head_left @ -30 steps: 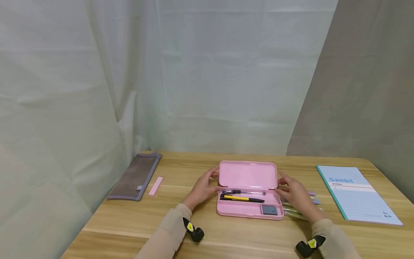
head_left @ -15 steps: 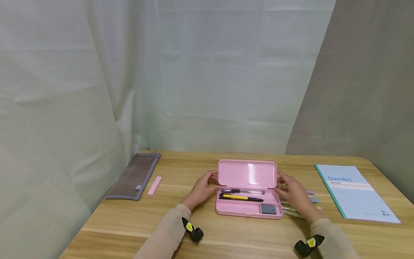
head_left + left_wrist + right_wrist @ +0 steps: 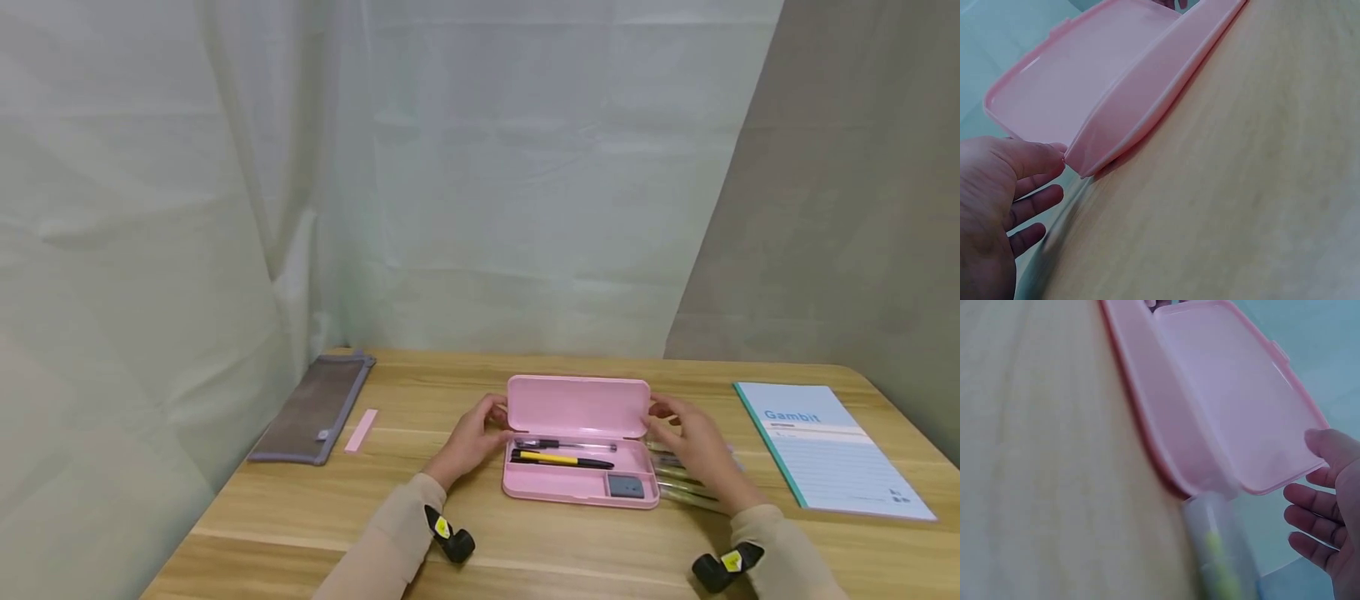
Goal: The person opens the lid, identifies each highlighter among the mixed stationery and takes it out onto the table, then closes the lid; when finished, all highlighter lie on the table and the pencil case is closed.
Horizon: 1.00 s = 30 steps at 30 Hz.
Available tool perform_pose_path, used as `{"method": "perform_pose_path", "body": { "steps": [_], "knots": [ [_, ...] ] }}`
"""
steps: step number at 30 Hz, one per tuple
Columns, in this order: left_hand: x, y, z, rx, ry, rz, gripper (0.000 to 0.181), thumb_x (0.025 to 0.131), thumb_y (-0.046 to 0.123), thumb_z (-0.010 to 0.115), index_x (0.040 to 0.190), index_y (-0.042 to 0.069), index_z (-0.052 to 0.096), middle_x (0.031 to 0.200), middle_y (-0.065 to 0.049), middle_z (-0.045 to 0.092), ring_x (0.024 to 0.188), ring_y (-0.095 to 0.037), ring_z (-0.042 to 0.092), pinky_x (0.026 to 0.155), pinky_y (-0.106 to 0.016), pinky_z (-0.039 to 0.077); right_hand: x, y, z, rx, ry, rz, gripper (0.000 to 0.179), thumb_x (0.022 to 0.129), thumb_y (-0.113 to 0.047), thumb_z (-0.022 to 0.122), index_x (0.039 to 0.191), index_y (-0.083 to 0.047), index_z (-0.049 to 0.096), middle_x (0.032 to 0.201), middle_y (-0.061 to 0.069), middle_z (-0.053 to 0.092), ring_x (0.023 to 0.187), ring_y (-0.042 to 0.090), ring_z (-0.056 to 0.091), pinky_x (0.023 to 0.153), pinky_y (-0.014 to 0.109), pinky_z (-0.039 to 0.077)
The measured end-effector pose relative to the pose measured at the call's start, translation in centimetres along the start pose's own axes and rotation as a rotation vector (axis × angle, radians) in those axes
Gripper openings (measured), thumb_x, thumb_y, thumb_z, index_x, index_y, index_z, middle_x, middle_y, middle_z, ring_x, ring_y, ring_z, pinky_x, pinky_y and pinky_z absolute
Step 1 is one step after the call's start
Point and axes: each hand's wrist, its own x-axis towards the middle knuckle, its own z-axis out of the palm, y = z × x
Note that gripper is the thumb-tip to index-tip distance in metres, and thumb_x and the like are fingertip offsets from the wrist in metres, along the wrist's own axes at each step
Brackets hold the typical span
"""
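A pink pencil case (image 3: 555, 485) lies on the table, its lid (image 3: 577, 407) raised at the back. Inside are a clear-barrelled pen with a black grip (image 3: 577, 446), a yellow and black pen (image 3: 562, 459) and a small grey block (image 3: 626, 486) in the right compartment. My left hand (image 3: 468, 440) is at the left end; in the left wrist view its thumb touches the base's corner, the other fingers loosely bent. My right hand (image 3: 696, 443) pinches the lid's right edge, thumb on the inner face and index finger behind, as the right wrist view shows.
Several clear-barrelled pens (image 3: 684, 488) lie right of the case, partly beneath my right hand. Farther right is a Gambit notebook (image 3: 832, 450). On the left lie a grey mesh zip pouch (image 3: 307, 412) and a pink strip (image 3: 362, 431). A curtain (image 3: 525, 183) hangs behind the table.
My right hand has shifted slightly up and right, from beside the hinge to the lid's edge. The lid has tipped a little forward. My left hand has stayed nearly still.
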Motion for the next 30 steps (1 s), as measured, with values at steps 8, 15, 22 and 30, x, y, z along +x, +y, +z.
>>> {"method": "perform_pose_path", "body": {
  "steps": [8,15,22,30],
  "knots": [
    [-0.2,0.2,-0.1,-0.008,-0.013,0.005,0.033,0.087,0.005,0.067,0.117,0.008,0.055,0.099,-0.008,0.064,0.1,-0.022,0.06,0.095,-0.038,0.046,0.3,-1.2,-1.2,0.017,-0.011,0.036,0.049,0.101,-0.038,0.047,0.129,0.001,0.055,0.118,0.021,0.062,0.104,0.034,0.057,0.086,0.051,0.052],
    [-0.1,-0.1,-0.1,-0.005,0.0,0.021,0.03,0.085,0.005,0.07,0.112,0.008,0.058,0.096,-0.008,0.064,0.099,-0.022,0.061,0.093,-0.034,0.047,1.0,-2.0,-1.8,0.014,0.003,0.046,0.051,0.103,-0.04,0.04,0.123,0.003,0.061,0.116,0.026,0.066,0.106,0.042,0.062,0.089,0.057,0.051],
    [-0.2,0.3,0.0,-0.014,0.007,0.025,0.027,0.085,0.003,0.069,0.11,0.006,0.059,0.096,-0.009,0.064,0.098,-0.023,0.061,0.093,-0.037,0.048,1.6,-2.3,-2.2,-0.026,-0.005,0.035,0.043,0.1,-0.038,0.048,0.108,-0.002,0.069,0.096,0.013,0.07,0.079,0.021,0.055,0.067,0.033,0.046],
    [-0.1,-0.2,-0.1,0.003,-0.021,-0.014,0.028,0.087,0.008,0.069,0.113,0.009,0.059,0.103,-0.006,0.065,0.103,-0.022,0.061,0.097,-0.04,0.049,1.1,-2.4,-2.3,0.008,-0.028,0.037,0.037,0.098,-0.037,0.053,0.104,-0.005,0.07,0.093,0.009,0.07,0.078,0.016,0.055,0.064,0.026,0.047]
  ]
}}
